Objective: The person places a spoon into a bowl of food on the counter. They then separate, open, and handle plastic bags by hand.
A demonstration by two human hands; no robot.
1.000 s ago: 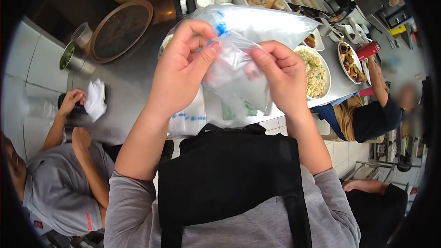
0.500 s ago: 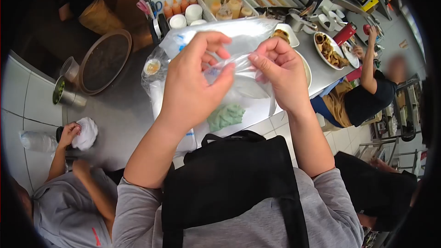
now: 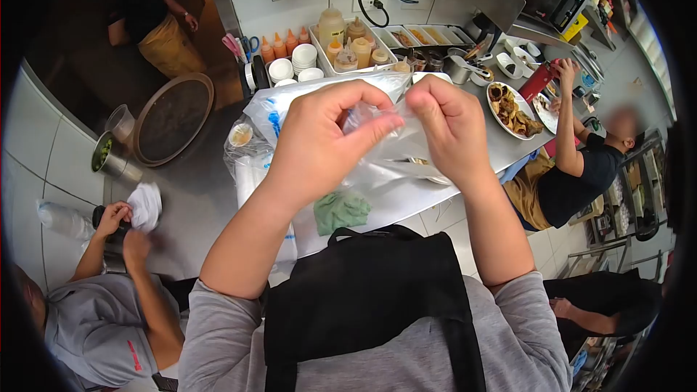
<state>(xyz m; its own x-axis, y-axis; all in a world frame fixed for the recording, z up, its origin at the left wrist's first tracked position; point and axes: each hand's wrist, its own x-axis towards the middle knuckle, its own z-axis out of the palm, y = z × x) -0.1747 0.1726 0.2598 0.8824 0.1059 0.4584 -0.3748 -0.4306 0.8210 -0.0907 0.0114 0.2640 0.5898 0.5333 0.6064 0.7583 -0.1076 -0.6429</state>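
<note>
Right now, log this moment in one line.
left hand: curled at clear plastic bag | right hand: pinching same bag | green cloth: near metal counter edge

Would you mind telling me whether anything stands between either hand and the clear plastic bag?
Nothing visible does: the right hand pinches the clear plastic bag, and the left hand curls close about its film.

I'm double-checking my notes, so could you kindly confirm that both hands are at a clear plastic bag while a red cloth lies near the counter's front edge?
Not quite: the cloth is green, not red, as the head view shows. The left hand and right hand are indeed at a clear plastic bag, and the cloth lies near the counter's front edge.
</note>
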